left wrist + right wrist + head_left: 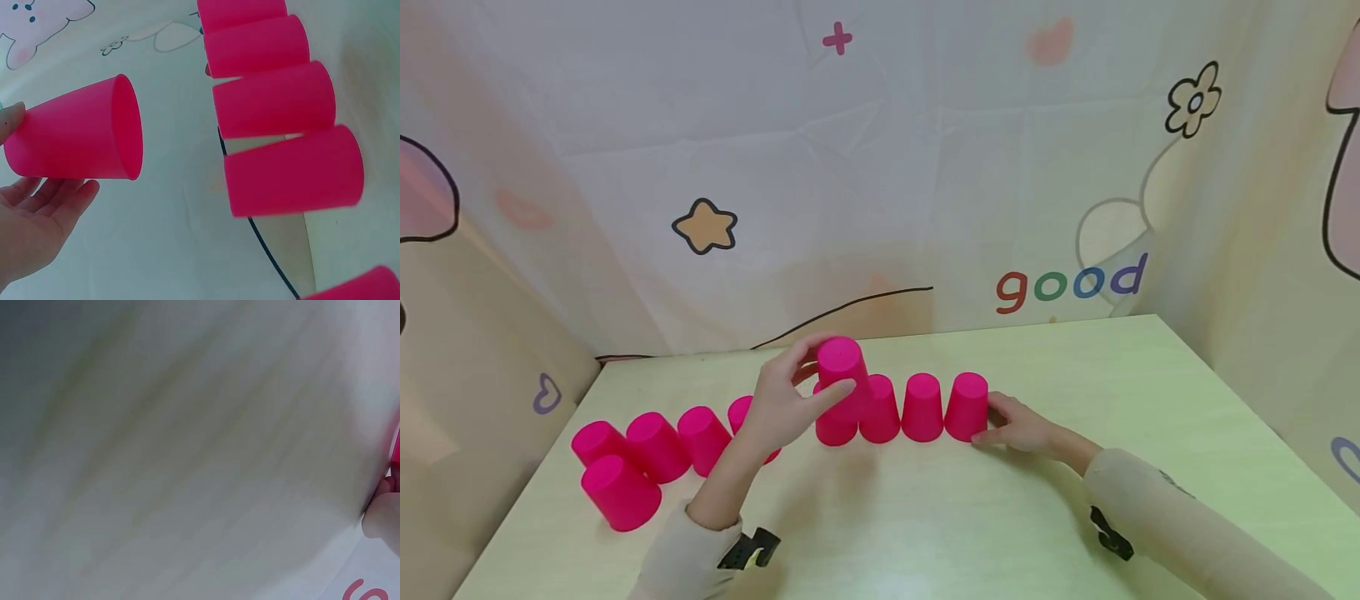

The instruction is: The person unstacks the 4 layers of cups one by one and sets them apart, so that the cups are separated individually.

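Left of the left grip [786,402], five pink cups [658,447] stand inverted on the counter [925,517], one in front of four. The left grip, spread to a cup's width, holds one raised cup [841,360], mouth down. Behind it and rightward stands a row of four cups [922,408]; the right grip [1026,427], half spread, meets the last one's right side; whether it holds it, I cannot tell.

Creased cloth [880,192] printed with an orange star [705,226] hangs behind; the tabletop [910,533] below is pale.
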Available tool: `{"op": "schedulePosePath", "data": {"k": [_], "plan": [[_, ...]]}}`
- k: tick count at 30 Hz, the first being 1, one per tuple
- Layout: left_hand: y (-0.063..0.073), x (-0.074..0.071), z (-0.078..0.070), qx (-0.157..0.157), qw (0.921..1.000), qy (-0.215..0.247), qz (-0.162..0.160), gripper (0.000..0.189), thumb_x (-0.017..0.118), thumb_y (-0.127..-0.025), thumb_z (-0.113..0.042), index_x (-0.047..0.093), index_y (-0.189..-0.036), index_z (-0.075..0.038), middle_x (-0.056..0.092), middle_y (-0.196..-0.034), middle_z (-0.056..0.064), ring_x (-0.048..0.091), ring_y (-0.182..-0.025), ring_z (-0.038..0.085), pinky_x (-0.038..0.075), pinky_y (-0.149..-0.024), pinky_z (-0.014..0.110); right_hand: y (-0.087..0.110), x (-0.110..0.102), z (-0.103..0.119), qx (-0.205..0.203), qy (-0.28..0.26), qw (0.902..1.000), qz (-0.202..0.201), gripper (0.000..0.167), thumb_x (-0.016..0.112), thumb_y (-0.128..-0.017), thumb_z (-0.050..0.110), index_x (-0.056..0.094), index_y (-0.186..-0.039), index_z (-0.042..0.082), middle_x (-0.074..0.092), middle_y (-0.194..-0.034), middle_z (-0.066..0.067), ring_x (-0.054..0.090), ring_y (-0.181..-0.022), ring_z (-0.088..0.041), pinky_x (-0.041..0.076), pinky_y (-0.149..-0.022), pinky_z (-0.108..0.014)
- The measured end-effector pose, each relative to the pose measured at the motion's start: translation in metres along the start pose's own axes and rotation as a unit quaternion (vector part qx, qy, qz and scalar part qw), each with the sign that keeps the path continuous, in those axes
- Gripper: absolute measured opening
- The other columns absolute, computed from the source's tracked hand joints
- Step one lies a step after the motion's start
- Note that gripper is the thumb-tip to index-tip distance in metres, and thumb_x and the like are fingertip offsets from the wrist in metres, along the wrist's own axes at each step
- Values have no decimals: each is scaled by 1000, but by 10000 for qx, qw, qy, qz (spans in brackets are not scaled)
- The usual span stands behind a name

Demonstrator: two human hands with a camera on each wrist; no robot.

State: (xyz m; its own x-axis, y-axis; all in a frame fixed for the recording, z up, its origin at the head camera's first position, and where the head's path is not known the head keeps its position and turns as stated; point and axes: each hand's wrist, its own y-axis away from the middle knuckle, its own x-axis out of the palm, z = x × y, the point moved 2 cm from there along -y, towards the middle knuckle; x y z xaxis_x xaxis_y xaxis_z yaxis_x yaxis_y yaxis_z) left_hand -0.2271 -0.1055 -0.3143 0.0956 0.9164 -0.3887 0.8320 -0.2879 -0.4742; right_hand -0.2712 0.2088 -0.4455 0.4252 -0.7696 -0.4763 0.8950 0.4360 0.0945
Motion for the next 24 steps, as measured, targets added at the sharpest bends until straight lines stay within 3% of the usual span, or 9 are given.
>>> {"op": "schedulePosePath", "data": {"k": [7,17,24], "plan": [[11,-21,2,-17,9995,-317,-73,55,74,-74,-8,50,-123,-9,58,-111,4,55,-101,18,47,-88,39,1,-2,1,-86,-18,10000,23,59,72,-77,12,41,-126,2,47,-122,-13,42,-115,-32,39,-95,-46],[34,-48,7,-348,9960,-821,-39,57,76,-73,-10,49,-123,-8,58,-111,5,55,-101,19,50,-79,31,1,-1,2,-130,18,9999,10,60,73,-76,14,41,-126,3,47,-123,-12,41,-116,-32,39,-95,-45],[55,-72,16,-662,9886,-1339,-167,53,74,-76,-16,50,-123,-9,59,-108,2,56,-98,16,48,-81,21,1,-1,0,-84,113,9999,-25,61,73,-76,15,40,-126,4,47,-123,-11,42,-116,-31,40,-95,-43]]}}
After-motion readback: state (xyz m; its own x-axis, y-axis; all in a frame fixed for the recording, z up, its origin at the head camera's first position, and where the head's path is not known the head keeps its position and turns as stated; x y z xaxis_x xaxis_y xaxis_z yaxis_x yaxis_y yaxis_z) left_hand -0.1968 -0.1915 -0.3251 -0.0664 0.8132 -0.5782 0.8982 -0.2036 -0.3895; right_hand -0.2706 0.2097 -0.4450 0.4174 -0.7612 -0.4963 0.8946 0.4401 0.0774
